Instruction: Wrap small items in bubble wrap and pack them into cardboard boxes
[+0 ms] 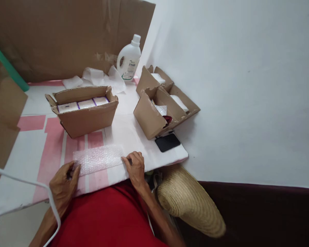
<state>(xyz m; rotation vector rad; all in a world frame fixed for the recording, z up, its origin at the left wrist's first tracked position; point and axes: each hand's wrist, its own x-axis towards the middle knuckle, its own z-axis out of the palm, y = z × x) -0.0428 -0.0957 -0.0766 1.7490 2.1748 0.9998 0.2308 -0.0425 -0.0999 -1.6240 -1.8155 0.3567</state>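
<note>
Left hand [63, 183] and right hand [137, 168], fingertips pinching opposite ends of bubble wrap [100, 159], near side of table [154, 157], before cardboard box [90, 119]. Step seems straightening wrap; next move likely calls for even, light tension.

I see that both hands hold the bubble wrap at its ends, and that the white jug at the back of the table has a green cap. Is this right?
Not quite: in the head view, the cap on the white jug is white, not green. The left hand and right hand do hold the bubble wrap at its ends.
</note>
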